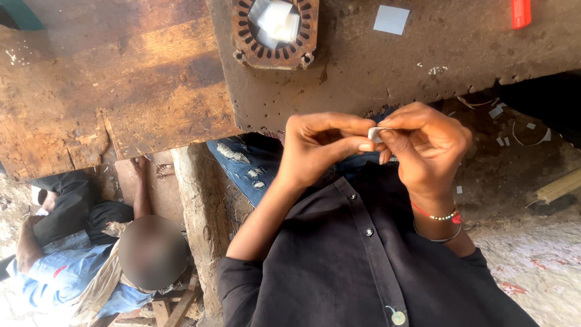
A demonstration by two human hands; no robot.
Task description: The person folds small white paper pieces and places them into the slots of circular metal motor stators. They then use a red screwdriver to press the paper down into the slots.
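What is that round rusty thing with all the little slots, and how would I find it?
Look at the worn wooden bench above the hands. At its top edge lies the rusty metal ring, slotted all round inside. Unlike the flat white paper square beside it, it holds folded white slips in its middle.

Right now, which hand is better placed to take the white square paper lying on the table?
The right hand, probably. The white square paper lies on the table almost straight beyond it, whereas the left hand sits further aside. Both pinch a small white piece, so one grip must release first.

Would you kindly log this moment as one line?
left hand: pinching white slip | right hand: pinching same slip | slotted metal ring: on workbench
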